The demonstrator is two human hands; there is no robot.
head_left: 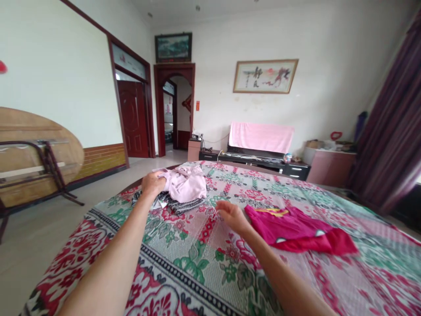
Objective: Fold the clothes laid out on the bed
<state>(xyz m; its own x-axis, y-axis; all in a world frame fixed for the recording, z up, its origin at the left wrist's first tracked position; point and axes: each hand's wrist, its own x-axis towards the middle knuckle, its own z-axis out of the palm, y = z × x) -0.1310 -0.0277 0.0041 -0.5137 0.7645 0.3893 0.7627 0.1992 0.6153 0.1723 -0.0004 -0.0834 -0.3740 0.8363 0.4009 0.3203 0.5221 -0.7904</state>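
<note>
Landmark: crumpled pale-pink fabric garment (189, 186), lying atop a black-and-white patterned cloth (186, 206) on the red-green floral bedcover (194, 248). Left hand (153, 183) at its left edge, fingers closed on the fabric. Right hand (231, 215) to its right, fingers loosely spread, gripping nothing. Magenta garment with yellow trim (292, 224) farther right, untouched. Progress, judged: patterned cloth stacked beneath; pale-pink piece mid-handling, unsmoothed; magenta piece left.

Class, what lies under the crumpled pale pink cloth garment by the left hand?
Below the garment, black-and-white patterned fabric shows at the front and left, on the floral red-and-green cloth. The fabric's middle is covered; anything else there cannot be seen.
</note>
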